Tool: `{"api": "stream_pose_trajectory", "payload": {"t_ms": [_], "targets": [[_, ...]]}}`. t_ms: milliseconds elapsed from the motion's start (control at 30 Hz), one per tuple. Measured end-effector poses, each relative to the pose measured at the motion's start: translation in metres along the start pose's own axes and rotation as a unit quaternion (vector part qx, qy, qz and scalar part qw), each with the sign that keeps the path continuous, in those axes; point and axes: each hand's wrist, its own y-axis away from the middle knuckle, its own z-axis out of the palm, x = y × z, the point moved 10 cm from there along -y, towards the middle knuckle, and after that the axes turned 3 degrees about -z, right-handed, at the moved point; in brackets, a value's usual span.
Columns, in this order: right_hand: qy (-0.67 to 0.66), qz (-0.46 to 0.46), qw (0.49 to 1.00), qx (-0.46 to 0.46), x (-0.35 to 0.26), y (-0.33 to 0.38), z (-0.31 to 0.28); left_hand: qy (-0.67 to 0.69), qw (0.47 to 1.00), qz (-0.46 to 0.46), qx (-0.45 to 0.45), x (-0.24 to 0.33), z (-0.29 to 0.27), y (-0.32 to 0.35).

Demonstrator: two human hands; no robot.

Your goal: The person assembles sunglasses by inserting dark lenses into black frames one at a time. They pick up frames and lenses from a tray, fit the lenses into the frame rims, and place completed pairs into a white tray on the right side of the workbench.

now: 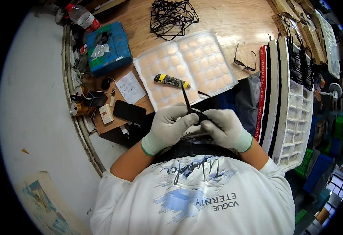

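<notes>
Close to my body, a pair of black glasses is held between both hands, one temple arm pointing up and away over the table edge. My left hand, in a pale grey work glove with a green cuff, is closed on the left part of the frame. On the right part, the gloved fingers of my right hand pinch the frame. My fingers hide much of its front. Just beyond my hands, a utility knife with a yellow and camouflage handle lies on a white padded sheet with rounded tan patches.
Sunglasses and a tangled heap of black frames lie on the wooden table. At left are a blue box, a phone, a handwritten paper and a bottle. White compartment trays stand at right.
</notes>
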Motion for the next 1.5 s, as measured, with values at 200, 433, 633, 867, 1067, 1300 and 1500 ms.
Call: {"api": "stream_pose_trajectory", "payload": {"t_ms": [200, 433, 633, 867, 1067, 1300, 1500], "targets": [[-0.009, -0.135, 0.991, 0.005, -0.022, 0.0, -0.007, 0.043, 0.998, 0.014, -0.036, 0.025, 0.009, 0.002], [0.136, -0.164, 0.976, 0.039, -0.031, 0.001, -0.011, -0.123, 0.99, 0.064, 0.012, 0.043, 0.007, 0.003], [0.054, -0.108, 0.991, 0.062, -0.021, 0.007, -0.009, -0.185, 0.977, 0.1, -0.024, 0.045, 0.01, 0.003], [0.077, -0.085, 0.99, 0.083, -0.022, 0.003, -0.012, -0.245, 0.958, 0.14, 0.057, 0.043, 0.012, 0.003], [0.016, -0.001, 1.0, 0.024, 0.003, 0.002, -0.013, -0.246, 0.957, 0.154, -0.003, 0.047, 0.014, -0.019], [0.142, 0.035, 0.989, 0.035, 0.055, -0.011, -0.055, -0.366, 0.916, 0.162, -0.011, 0.03, 0.027, -0.075], [0.48, 0.068, 0.864, 0.136, 0.222, -0.019, -0.168, -0.665, 0.73, -0.063, 0.144, -0.101, -0.081, -0.116]]}}
